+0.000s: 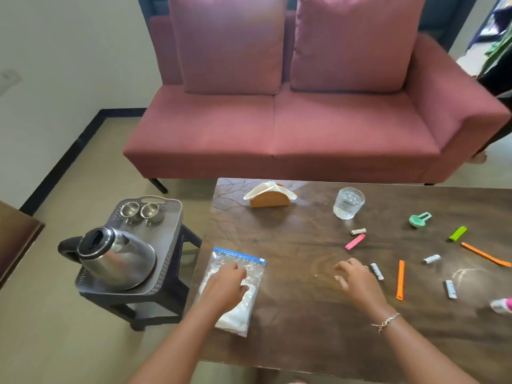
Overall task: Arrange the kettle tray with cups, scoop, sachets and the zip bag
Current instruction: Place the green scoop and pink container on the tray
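A grey tray sits on a dark stool left of the table, carrying a steel kettle at its near end and two small steel cups at the far end. On the table's left edge lies a clear zip bag with white powder. My left hand rests flat on the bag with fingers spread. My right hand hovers open over the table beside a white sachet. More sachets lie scattered to the right. A green scoop lies far right.
A brown table holds a napkin holder, a glass of water, a pink clip, a green clip and orange clips. A red sofa stands behind. A pink-white object lies at the right edge.
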